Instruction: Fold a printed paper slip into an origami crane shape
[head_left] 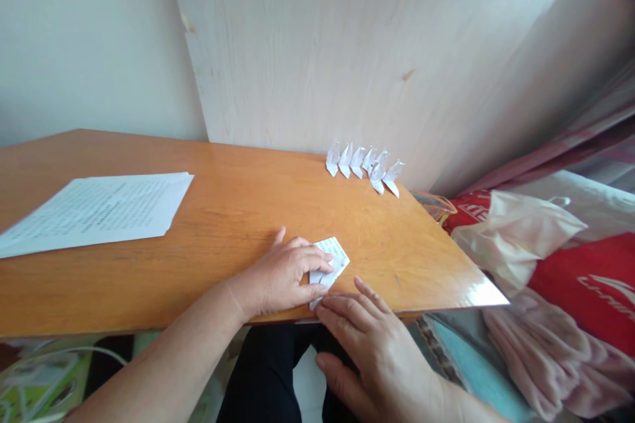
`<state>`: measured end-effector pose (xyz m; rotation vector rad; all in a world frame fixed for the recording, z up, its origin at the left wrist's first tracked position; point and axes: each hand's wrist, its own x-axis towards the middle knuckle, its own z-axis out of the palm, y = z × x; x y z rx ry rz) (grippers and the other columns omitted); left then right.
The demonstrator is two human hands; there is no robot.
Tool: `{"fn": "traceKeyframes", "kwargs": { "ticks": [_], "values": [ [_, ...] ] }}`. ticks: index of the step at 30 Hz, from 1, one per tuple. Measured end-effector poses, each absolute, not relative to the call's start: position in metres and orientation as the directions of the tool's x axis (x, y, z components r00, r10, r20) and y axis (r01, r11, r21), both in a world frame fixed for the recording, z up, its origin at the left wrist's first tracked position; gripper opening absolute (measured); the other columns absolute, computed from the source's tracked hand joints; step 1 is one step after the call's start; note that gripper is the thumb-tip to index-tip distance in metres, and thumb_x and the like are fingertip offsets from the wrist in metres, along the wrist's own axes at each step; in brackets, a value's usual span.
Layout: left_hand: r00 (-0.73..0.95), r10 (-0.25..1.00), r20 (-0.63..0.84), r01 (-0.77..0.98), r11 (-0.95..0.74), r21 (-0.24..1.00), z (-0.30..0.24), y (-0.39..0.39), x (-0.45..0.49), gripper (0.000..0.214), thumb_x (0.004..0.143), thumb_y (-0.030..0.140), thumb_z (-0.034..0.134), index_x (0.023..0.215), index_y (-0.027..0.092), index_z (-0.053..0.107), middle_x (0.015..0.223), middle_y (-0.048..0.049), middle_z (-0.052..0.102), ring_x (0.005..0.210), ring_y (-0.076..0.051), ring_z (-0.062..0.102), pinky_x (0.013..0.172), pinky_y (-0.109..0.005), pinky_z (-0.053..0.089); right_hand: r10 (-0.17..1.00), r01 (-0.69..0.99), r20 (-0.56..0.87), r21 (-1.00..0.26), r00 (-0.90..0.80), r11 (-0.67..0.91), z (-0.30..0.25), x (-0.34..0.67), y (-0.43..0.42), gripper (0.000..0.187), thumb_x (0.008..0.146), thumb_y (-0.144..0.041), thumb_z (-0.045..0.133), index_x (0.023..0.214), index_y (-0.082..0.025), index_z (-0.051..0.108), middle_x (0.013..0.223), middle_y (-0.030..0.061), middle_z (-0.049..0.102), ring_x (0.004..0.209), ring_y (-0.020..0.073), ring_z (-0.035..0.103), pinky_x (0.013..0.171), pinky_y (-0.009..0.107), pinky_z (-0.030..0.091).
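A small piece of folded printed paper (338, 258), with a pointed right side, lies near the front edge of the table. My left hand (285, 274) rests over its left part, fingers apart and laid on it, pressing it against the tabletop. At the lower corner of the paper, the outstretched fingertips of my right hand (370, 337) touch it by the table edge. That hand's thumb stands apart, below the edge. The paper's left part is hidden under my left hand.
Several folded paper pieces (358, 162) stand in a row at the back right of the wooden table (238, 198). A stack of printed sheets (114, 208) lies at left. Beyond the right edge are red bags (585, 281), a white bag (520, 231) and pink cloth (540, 350).
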<state>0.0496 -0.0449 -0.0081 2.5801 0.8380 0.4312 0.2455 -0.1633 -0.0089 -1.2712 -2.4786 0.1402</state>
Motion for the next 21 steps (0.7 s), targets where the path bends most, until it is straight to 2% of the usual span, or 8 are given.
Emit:
{"fn": "traceKeyframes", "kwargs": {
  "ticks": [5, 12, 17, 21],
  "values": [
    [0.782, 0.602, 0.164, 0.480, -0.748, 0.458, -0.008, -0.044, 0.050, 0.028, 0.090, 0.039, 0.064, 0.119, 0.038, 0.067, 0.121, 0.0019, 0.071, 0.117, -0.025, 0.058, 0.113, -0.055, 0.012, 0.864, 0.842, 0.313, -0.255, -0.394, 0.476, -0.003, 0.254, -0.151, 0.034, 0.095, -0.030, 0.056, 0.127, -0.022, 0.064, 0.122, 0.0096, 0.064, 0.112, 0.0275, 0.055, 0.105, 0.052, 0.043],
    [0.751, 0.641, 0.159, 0.530, -0.728, 0.435, -0.009, -0.044, 0.049, 0.042, 0.086, 0.038, 0.069, 0.127, 0.038, 0.060, 0.123, -0.0011, 0.068, 0.118, -0.026, 0.057, 0.113, -0.054, 0.016, 0.860, 0.849, 0.276, -0.200, -0.430, 0.489, -0.004, 0.259, -0.142, 0.037, 0.094, -0.039, 0.060, 0.129, -0.028, 0.063, 0.124, 0.0080, 0.062, 0.114, 0.0291, 0.053, 0.104, 0.053, 0.039],
    [0.762, 0.632, 0.144, 0.524, -0.731, 0.437, -0.006, -0.045, 0.050, 0.033, 0.087, 0.038, 0.067, 0.120, 0.036, 0.064, 0.120, -0.0009, 0.068, 0.116, -0.026, 0.057, 0.112, -0.053, 0.019, 0.852, 0.857, 0.301, -0.163, -0.429, 0.489, -0.004, 0.269, -0.134, 0.036, 0.096, -0.039, 0.057, 0.130, -0.029, 0.063, 0.124, 0.0089, 0.062, 0.114, 0.0301, 0.053, 0.100, 0.053, 0.041],
    [0.764, 0.631, 0.137, 0.523, -0.729, 0.441, -0.004, -0.046, 0.050, 0.030, 0.085, 0.034, 0.068, 0.115, 0.036, 0.066, 0.121, 0.0005, 0.068, 0.117, -0.026, 0.056, 0.114, -0.054, 0.014, 0.853, 0.871, 0.321, -0.138, -0.411, 0.472, -0.008, 0.283, -0.125, 0.037, 0.095, -0.040, 0.057, 0.131, -0.031, 0.064, 0.126, 0.0090, 0.061, 0.115, 0.0307, 0.052, 0.099, 0.054, 0.041]
  ]
}}
